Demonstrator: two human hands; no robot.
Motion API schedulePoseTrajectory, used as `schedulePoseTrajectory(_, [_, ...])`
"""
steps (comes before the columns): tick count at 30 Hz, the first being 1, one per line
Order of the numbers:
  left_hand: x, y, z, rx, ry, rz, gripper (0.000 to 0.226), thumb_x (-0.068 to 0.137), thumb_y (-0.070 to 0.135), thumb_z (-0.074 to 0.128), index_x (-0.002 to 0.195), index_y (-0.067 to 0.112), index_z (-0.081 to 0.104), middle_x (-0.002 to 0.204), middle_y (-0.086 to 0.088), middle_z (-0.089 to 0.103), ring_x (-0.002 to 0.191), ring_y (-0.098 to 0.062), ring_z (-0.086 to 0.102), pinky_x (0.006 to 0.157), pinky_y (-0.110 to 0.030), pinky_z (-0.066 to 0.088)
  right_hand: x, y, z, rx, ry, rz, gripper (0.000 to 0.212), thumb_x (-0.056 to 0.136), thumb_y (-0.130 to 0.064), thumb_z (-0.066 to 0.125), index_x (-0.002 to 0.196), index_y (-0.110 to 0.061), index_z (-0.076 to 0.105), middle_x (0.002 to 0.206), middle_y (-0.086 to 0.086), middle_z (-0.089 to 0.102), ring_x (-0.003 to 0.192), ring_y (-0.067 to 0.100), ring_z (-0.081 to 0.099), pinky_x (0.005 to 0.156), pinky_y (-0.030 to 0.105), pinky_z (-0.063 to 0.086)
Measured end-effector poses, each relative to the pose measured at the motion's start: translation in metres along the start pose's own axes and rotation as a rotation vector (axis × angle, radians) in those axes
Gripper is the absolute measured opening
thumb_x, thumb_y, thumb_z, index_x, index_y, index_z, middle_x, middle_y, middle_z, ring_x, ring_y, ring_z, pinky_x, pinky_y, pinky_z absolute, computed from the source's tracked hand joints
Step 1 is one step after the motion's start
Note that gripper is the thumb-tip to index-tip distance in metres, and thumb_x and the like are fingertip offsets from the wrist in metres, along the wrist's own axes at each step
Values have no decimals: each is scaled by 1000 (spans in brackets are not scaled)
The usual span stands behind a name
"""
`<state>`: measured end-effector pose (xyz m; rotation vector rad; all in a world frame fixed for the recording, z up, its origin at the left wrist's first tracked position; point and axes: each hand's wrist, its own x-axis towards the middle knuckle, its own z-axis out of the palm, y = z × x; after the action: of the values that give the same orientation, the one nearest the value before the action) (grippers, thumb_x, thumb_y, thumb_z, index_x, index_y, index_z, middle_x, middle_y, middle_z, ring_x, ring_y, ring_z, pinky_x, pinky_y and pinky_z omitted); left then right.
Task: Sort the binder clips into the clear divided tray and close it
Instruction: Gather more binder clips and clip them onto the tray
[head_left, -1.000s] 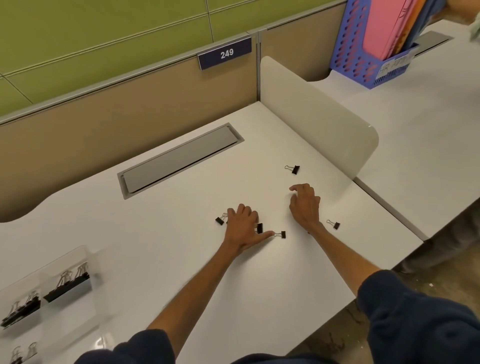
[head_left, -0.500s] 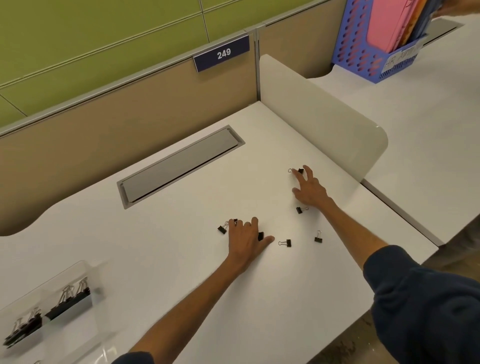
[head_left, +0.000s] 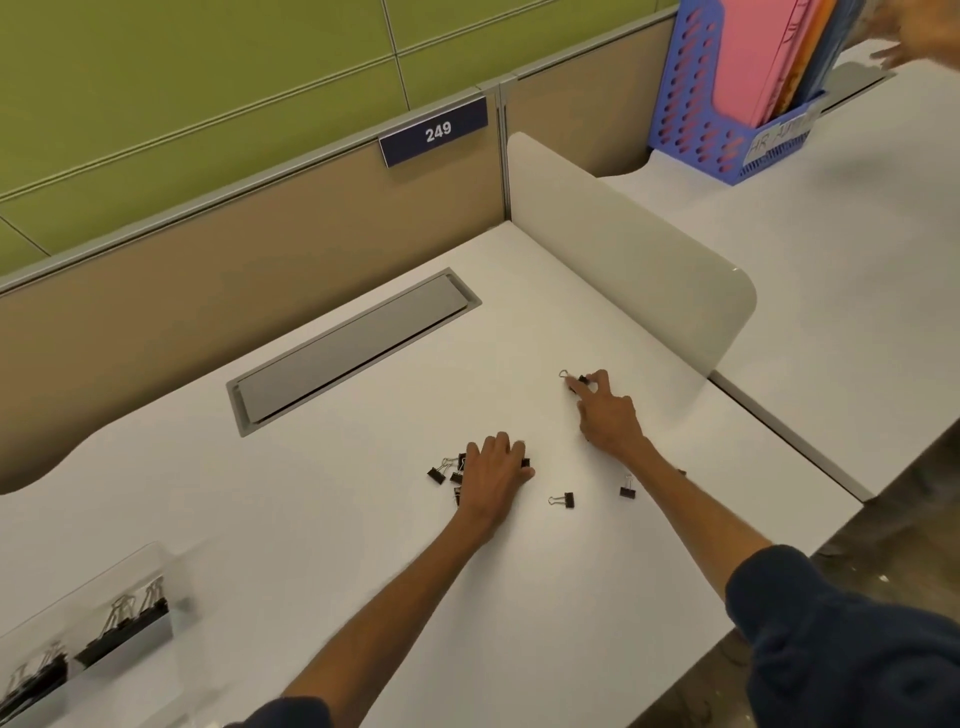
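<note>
Clear tray (head_left: 156, 569) sits at the near left corner of the desk (head_left: 311, 545), lid open, well apart from both hands. Rows of filed clips (head_left: 130, 621) already stand in its compartments. Grey cable cover (head_left: 353, 348) sits farther back, not involved. Left hand (head_left: 493, 473) lies palm down, fingers relaxed and gripping nothing, on a heap of clips (head_left: 441, 472), some of them poking out on its left side. It has kept to that spot over the last second, and more clips now show beside it. Right of it a loose clip (head_left: 563, 500) lies on the bare desk, and a second loose clip (head_left: 627, 488) lies just beside the right forearm. The main change is that the right hand (head_left: 605, 415), a second ago drawn in near the middle, has stretched out to the far clip (head_left: 571, 378). Half a second ago its fingers were spread over that clip; now forefinger and thumb look pinched on the black body, wire loop sticking out left. Divider panel (head_left: 623, 270) stands beyond. My reading is that the person is gathering strays into one heap. With the outlier in hand, two strays remain, then the carry to the tray. Sorting and closing are not yet done.
</note>
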<state>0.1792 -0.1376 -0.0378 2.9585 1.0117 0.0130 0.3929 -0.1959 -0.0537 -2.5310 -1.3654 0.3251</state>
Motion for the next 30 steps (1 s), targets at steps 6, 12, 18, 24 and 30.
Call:
schedulePoseTrajectory(6, [8,-9,-11,-245,-48,-2,20,87,29,57,104,20,59,91,-4,54,80,-26,50,66,-32,35,-8,-9,-3,107,-3,-21,25,97,-22,48,121,-23,55,109,6,61,94,29,61,82,39,43])
schedulePoseTrajectory(12, [10,-17,-10,-332,-94,-59,39,86,34,56,124,28,49,108,-2,51,94,-23,51,76,-35,42,-12,-2,-7,297,-10,-32,33,87,-32,64,116,-30,49,109,-1,48,87,22,59,78,35,47])
schedulePoseTrajectory(18, [20,-17,-11,-336,-140,-22,27,87,33,56,108,16,60,103,-2,56,99,-21,52,73,-33,41,-1,-9,-5,64,-44,-48,32,90,-30,61,122,-27,57,125,3,48,121,22,41,87,39,41])
schedulePoseTrajectory(24, [20,-23,-16,-331,-86,-41,26,92,36,54,111,18,55,101,-5,56,89,-25,57,68,-33,41,0,-30,-5,-60,1,-62,22,94,-25,53,112,-33,61,107,-1,58,112,20,44,84,40,32])
schedulePoseTrajectory(30, [13,-37,-25,-334,32,-119,21,96,36,50,112,22,51,96,-2,65,86,-26,60,68,-37,48,-11,-53,-6,-12,75,-126,24,94,-20,52,114,-32,57,107,-1,58,112,22,45,87,43,31])
